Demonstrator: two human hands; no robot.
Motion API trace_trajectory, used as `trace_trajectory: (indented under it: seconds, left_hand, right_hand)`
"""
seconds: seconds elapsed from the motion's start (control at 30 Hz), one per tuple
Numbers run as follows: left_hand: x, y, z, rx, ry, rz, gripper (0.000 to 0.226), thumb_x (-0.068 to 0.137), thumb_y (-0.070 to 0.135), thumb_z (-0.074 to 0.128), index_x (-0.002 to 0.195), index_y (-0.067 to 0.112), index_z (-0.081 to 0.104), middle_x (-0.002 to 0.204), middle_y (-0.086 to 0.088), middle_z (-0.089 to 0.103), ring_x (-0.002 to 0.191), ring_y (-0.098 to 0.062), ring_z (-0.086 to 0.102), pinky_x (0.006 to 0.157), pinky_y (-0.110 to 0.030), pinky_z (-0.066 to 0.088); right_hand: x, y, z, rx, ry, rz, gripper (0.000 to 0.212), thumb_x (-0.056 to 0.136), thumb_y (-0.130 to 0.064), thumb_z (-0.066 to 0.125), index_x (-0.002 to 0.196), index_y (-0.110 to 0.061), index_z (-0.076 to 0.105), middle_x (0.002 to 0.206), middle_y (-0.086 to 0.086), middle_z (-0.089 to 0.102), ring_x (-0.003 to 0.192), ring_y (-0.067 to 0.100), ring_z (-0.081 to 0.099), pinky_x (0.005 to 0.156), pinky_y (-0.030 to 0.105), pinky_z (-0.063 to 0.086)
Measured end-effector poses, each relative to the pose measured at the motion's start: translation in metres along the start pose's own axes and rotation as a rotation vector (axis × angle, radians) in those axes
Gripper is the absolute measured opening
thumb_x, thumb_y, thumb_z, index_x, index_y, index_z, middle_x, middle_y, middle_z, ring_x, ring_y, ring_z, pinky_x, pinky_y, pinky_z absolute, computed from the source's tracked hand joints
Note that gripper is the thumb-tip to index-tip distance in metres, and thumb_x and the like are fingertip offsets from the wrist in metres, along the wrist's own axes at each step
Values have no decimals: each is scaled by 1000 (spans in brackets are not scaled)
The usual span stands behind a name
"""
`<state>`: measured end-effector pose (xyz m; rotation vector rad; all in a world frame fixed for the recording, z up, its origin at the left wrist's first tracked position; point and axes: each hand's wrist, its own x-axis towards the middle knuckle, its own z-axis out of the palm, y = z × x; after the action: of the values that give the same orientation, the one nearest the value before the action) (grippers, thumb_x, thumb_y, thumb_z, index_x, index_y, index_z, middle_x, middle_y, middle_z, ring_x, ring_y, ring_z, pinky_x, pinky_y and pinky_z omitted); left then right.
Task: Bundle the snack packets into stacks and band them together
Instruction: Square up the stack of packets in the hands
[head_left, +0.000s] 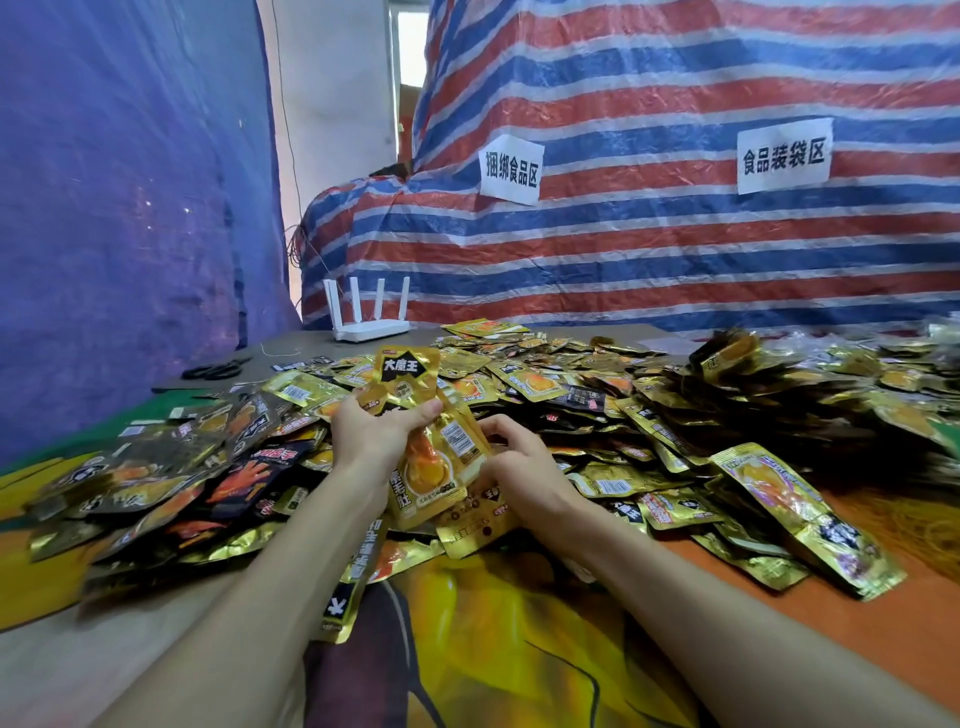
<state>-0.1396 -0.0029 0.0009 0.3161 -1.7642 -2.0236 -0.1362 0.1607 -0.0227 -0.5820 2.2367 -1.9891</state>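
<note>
Striped red-white-blue tarp (675, 234) is hanging across 12 to 3 o'clock. Blue sheet (104, 208) is covering 9 to 11. Bench (519, 649) is filling 4 to 8 under an orange-yellow printed cover. Heap of snack packets (597, 400), gold and black, is sprawling over the bench from 9 to 3. Held stack (431, 447) of packets is standing tilted at centre, above the heap. Left hand (371, 431) is gripping the stack's left side, thumb across its front. Right hand (519, 467) is pinching its lower right edge, fingers curled. Paper signs (511, 169) are sticking to the tarp at 1. White router (371, 325) is sitting at 11 behind the heap. Black scissors (215, 370) are lying at 10.
</note>
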Motion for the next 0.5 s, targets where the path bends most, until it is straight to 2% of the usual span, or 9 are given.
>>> trace_trajectory:
  seconds: [0.1, 0.17, 0.2, 0.23, 0.27, 0.33, 0.4, 0.43, 0.5]
  left_hand:
    - [-5, -5, 6, 68, -22, 88, 83, 63, 23, 95, 131, 12, 49, 118, -12, 66, 99, -31, 69, 84, -49, 60]
    - [-11, -9, 12, 141, -58, 208, 70, 66, 30, 93, 119, 20, 50, 110, -2, 65, 95, -17, 65, 77, -25, 58]
    - [-15, -9, 15, 160, -91, 265, 63, 68, 36, 91, 114, 26, 48, 105, 4, 64, 91, -9, 63, 66, -11, 52]
    - [-19, -9, 18, 155, -133, 298, 57, 71, 44, 86, 110, 29, 47, 101, 8, 64, 87, -6, 63, 57, -6, 47]
    - [-22, -8, 20, 130, -185, 301, 52, 72, 55, 78, 106, 31, 47, 101, 7, 65, 86, -8, 66, 56, -7, 47]
    - [-27, -6, 24, 51, -296, 232, 47, 77, 66, 66, 105, 33, 47, 111, -1, 65, 92, -13, 70, 67, -20, 55]
    - [-29, -7, 27, -55, -373, 155, 47, 81, 49, 74, 113, 32, 44, 121, -8, 60, 104, -22, 66, 79, -38, 56]
    - [-30, -8, 28, -84, -397, 131, 52, 75, 35, 72, 117, 31, 42, 122, -9, 59, 106, -26, 64, 77, -41, 55]
    - [-33, -11, 31, -96, -444, 101, 61, 68, 22, 62, 124, 28, 40, 117, -11, 62, 103, -29, 65, 70, -40, 55]
  right_hand:
    - [1, -1, 6, 134, -38, 71, 44, 63, -16, 57, 107, -12, 60, 89, 10, 68, 74, 26, 68, 64, 39, 55]
    - [1, 1, 8, 122, -30, 22, 47, 66, -26, 69, 110, -12, 60, 87, 6, 72, 74, 23, 72, 64, 40, 59]
    - [0, 1, 7, 105, -23, -15, 50, 68, -27, 76, 113, -13, 60, 89, 5, 74, 78, 21, 74, 67, 38, 60]
    - [0, 1, 6, 92, -17, -50, 50, 72, -25, 80, 116, -14, 61, 93, 5, 76, 83, 22, 75, 72, 37, 61]
    - [-1, 0, 4, 76, -5, -83, 46, 77, -18, 82, 118, -15, 62, 97, 6, 77, 88, 24, 76, 76, 38, 62]
    - [-1, -2, -1, 29, 42, -156, 37, 84, 0, 77, 114, -17, 63, 98, 9, 77, 89, 26, 76, 78, 41, 63]
    - [-3, -4, -4, 19, 126, -238, 39, 83, 9, 73, 107, -21, 64, 92, 2, 77, 85, 19, 75, 71, 31, 62]
    - [-3, -6, -5, 43, 172, -280, 40, 83, 11, 72, 104, -22, 65, 90, -3, 77, 85, 15, 75, 70, 27, 61]
    - [-5, -7, -6, 119, 235, -346, 38, 82, 12, 69, 103, -19, 66, 88, -5, 77, 85, 14, 74, 69, 26, 60]
